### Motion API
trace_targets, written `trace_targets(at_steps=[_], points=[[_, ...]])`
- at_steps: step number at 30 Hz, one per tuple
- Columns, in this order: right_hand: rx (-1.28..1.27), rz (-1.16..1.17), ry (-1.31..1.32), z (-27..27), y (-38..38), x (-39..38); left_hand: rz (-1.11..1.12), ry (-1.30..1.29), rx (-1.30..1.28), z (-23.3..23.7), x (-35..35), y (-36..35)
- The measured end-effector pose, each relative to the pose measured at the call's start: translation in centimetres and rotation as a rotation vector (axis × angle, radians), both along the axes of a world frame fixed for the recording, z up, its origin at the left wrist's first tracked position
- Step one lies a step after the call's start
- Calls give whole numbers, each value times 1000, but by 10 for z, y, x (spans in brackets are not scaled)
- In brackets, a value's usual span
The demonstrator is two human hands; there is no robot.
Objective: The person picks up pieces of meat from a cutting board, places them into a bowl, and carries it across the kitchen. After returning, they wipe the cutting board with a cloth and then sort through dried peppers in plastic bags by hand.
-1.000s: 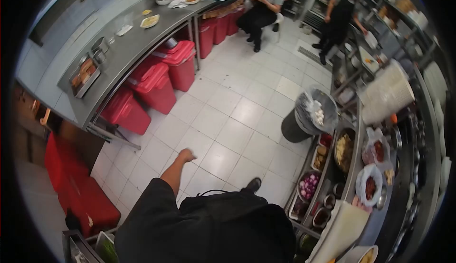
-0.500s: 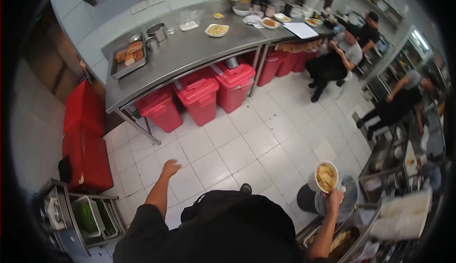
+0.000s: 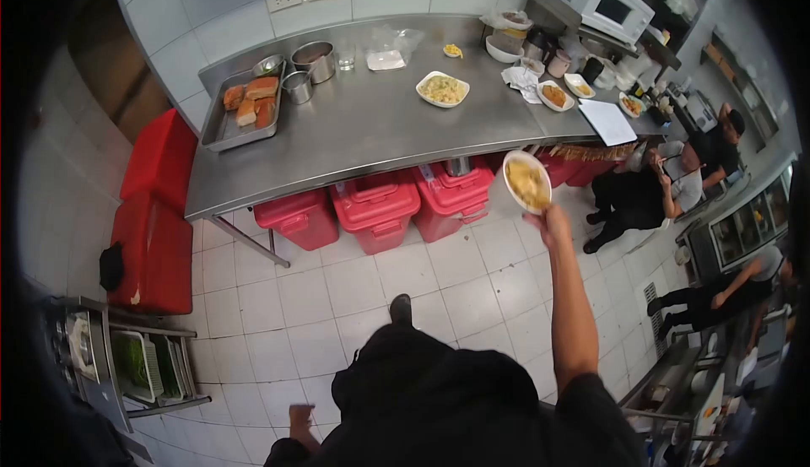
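My right hand (image 3: 550,227) is stretched forward, its fingers closed on the near side of a white tub (image 3: 509,182). Yellowish food, perhaps pasta or potato, fills the tub (image 3: 527,185). It is tilted toward me, off the front edge of the steel counter (image 3: 354,146). My left hand (image 3: 301,421) hangs low beside my body, slightly blurred, with its fingers loosely apart and nothing visible in it. On the counter, a white bowl of pale yellow food (image 3: 442,89) is the nearest dish ahead of the tub.
A tray of bread-like pieces (image 3: 245,133), steel pots (image 3: 314,62) and small food dishes (image 3: 554,96) stand on the counter. Red lidded bins (image 3: 375,214) fill the space below. People (image 3: 650,188) are at the right. A rack with greens (image 3: 135,361) stands left.
I have come closer to the counter. My right hand has carried the tub forward and up, from the lower right toward the counter. My left hand has swung back and down.
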State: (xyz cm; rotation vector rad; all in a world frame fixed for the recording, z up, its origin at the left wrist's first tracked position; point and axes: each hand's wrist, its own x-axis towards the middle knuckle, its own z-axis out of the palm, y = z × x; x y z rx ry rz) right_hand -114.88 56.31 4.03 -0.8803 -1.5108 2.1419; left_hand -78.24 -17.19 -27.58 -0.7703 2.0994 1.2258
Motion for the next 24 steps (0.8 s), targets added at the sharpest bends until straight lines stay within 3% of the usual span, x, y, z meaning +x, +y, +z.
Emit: trace_targets(at_steps=[1, 3, 4, 5, 6, 8, 10, 12, 15, 16, 19, 20, 23, 24], points=[[5, 21, 44, 8, 2, -31, 311, -317, -29, -21, -47, 13], [4, 39, 45, 9, 24, -96, -769, 210, -592, -47, -143, 30], [8, 23, 49, 11, 30, -122, -785, 341, -677, -46, -186, 38], [10, 7, 55, 13, 37, -146, -508, 913, -703, -54, -219, 44], [-14, -25, 39, 2, 52, -177, 61, 277, -229, 7, -267, 80], [-15, -29, -17, -8, 76, -224, 212, 421, -59, 111, -321, 134], [-17, -51, -46, -20, 93, -264, 301, 526, -8, 180, -333, 175], [-34, -98, -51, -41, 99, -293, 378, 578, -50, 216, -319, 205], [48, 96, 22, -52, 86, -301, 514, 467, -172, 190, -240, 229], [183, 155, -80, -65, 86, -306, 534, 422, -242, 166, -199, 236], [1375, 288, -92, -132, 103, -307, 640, 56, -368, 101, -59, 287], [1556, 167, 27, -135, 92, -292, 615, -5, -314, 89, -10, 314], [1627, 236, 157, -147, 93, -282, 733, -283, -250, 84, 105, 406], [1676, 60, 369, -177, 93, -294, 781, -368, -228, 84, 135, 435]])
